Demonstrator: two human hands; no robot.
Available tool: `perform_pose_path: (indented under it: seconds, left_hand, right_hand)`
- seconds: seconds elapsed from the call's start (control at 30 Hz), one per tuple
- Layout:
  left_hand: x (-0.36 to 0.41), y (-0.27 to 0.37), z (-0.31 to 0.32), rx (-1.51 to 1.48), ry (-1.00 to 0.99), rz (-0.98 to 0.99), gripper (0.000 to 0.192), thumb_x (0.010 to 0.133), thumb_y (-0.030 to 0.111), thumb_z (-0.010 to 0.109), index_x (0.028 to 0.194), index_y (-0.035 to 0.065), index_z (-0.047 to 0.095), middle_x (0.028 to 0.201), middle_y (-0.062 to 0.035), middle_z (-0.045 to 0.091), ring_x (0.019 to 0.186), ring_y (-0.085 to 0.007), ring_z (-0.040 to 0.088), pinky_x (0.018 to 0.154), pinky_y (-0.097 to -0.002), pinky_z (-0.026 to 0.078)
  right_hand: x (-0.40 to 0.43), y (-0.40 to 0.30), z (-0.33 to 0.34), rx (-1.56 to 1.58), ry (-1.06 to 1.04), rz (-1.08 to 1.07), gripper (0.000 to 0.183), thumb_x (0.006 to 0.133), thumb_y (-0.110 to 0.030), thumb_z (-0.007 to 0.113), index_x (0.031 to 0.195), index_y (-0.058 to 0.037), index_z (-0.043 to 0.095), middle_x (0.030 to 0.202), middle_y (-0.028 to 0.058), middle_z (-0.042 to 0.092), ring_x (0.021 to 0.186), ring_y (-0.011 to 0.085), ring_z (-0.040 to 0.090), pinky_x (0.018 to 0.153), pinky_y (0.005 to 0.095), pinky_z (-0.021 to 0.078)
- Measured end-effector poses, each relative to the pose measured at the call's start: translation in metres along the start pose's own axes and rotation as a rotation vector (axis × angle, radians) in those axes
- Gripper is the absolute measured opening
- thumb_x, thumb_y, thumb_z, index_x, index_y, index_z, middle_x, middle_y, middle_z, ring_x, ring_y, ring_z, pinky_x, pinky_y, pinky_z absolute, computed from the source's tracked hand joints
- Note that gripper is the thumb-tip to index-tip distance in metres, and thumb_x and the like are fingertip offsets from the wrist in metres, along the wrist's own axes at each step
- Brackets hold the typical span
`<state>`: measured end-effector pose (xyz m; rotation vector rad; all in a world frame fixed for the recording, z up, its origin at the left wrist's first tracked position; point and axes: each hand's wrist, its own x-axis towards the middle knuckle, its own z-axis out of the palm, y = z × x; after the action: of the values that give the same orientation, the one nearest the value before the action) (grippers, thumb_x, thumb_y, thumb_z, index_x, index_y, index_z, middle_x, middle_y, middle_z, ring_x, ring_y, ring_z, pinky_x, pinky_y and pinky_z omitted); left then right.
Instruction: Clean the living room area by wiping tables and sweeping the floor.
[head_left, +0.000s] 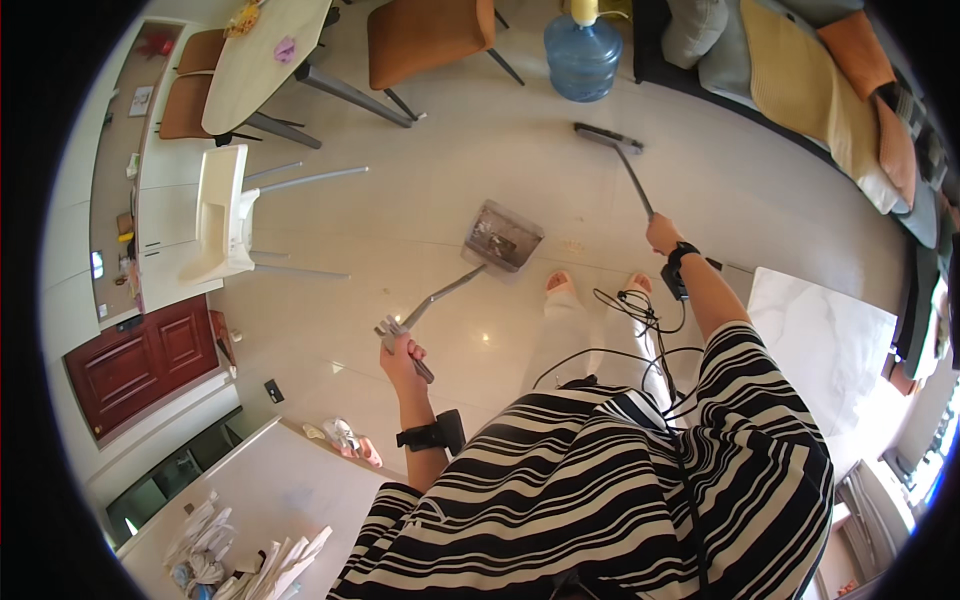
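My left hand (403, 355) grips the grey handle of a long-handled dustpan (504, 234). The pan lies on the tiled floor in front of my feet, with dust and bits of debris inside it. In my right hand (663, 234) is the grey stick of a broom (634, 180). Its dark, flat head (608, 139) rests on the floor farther out, to the right of the pan and apart from it. A small patch of crumbs (572, 245) lies on the tiles between the dustpan and my right foot.
A white high chair (223, 217) with splayed legs stands left, near a dining table (262, 67) and a brown chair (427, 41). Ahead are a blue water bottle (583, 60) and a sofa (795, 75). A marble-patterned table (821, 337) is at right. Black cables (649, 322) hang before my legs.
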<state>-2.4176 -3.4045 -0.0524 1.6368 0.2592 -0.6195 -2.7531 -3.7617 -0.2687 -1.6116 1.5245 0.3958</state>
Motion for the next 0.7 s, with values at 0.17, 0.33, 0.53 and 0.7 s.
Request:
perform_pose_path:
  seconds: [0.17,0.33,0.53,0.7]
  left_hand:
    - [0.018,0.004,0.001,-0.026,-0.082,-0.065,0.013,0.073,0.005,0.053,0.078,0.0058,0.042,0.055,0.0003,0.037,0.044,-0.0092,0.035,0.042,-0.0242,0.032]
    - [0.036,-0.004,0.004,0.023,-0.140,-0.061,0.013,0.071,0.006,0.053,0.077,0.0054,0.041,0.056,0.0002,0.037,0.044,-0.0087,0.035,0.043,-0.0240,0.032]
    - [0.042,-0.013,0.021,0.133,-0.223,-0.007,0.016,0.069,0.005,0.054,0.078,0.0046,0.041,0.055,0.0001,0.038,0.043,-0.0085,0.034,0.041,-0.0235,0.032]
    - [0.032,-0.013,0.023,0.188,-0.278,0.011,0.016,0.070,0.005,0.053,0.079,0.0044,0.041,0.054,0.0006,0.037,0.043,-0.0078,0.034,0.042,-0.0236,0.033]
  right_hand:
    - [-0.043,0.062,0.039,-0.591,-0.092,-0.345,0.023,0.081,-0.013,0.044,0.095,0.0051,0.048,0.070,0.0205,0.056,0.055,0.0232,0.058,0.047,0.0316,0.0478]
    - [-0.178,0.044,0.035,0.001,-0.304,0.030,0.019,0.081,-0.015,0.039,0.090,-0.0001,0.047,0.054,0.0124,0.051,0.039,0.0208,0.052,0.033,0.0316,0.0409]
    - [-0.266,0.096,0.025,0.358,-0.264,0.187,0.019,0.083,-0.021,0.040,0.090,-0.0085,0.052,0.048,0.0034,0.043,0.035,0.0117,0.043,0.031,0.0254,0.0352]
    - [-0.343,0.151,0.047,0.650,-0.181,0.443,0.020,0.086,-0.025,0.037,0.093,-0.0163,0.053,0.048,-0.0013,0.040,0.034,0.0062,0.037,0.030,0.0213,0.0312]
